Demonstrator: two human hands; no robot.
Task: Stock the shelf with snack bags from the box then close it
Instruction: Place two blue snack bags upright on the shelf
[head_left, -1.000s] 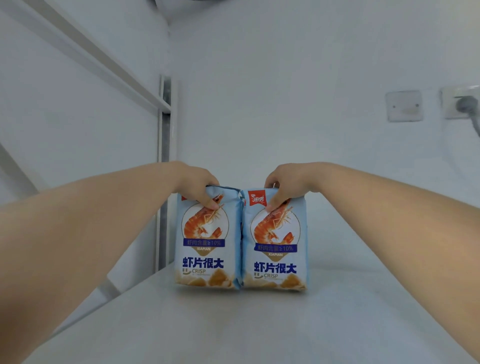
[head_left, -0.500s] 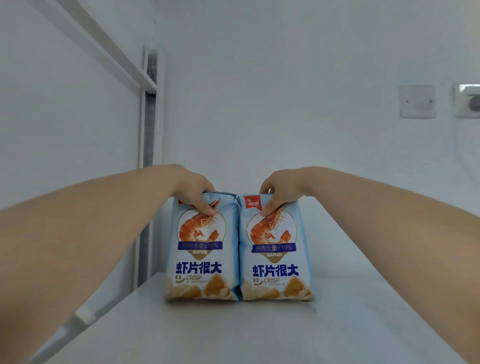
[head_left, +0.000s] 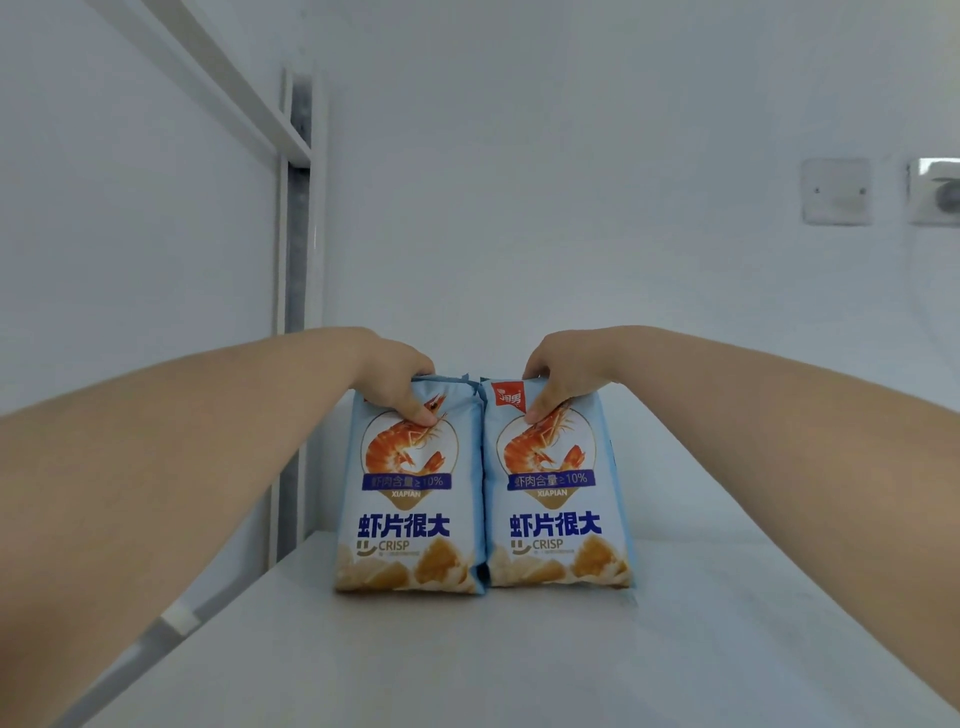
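two snack bags stand upright side by side, touching, on a white shelf (head_left: 519, 665). the left hand (head_left: 395, 376) pinches the top of the left bag (head_left: 410, 499), thumb on its front; the right hand (head_left: 563, 371) pinches the top of the right bag (head_left: 558, 493) the same way. on the far wall at right sit a switch plate (head_left: 835, 191) and a socket (head_left: 935, 191). a white frame post (head_left: 296, 234) rises at far left.

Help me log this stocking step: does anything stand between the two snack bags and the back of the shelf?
Nothing visible does. The left hand and right hand each grip a bag's top; the left bag and right bag already stand on the shelf. The strip right behind them is hidden.
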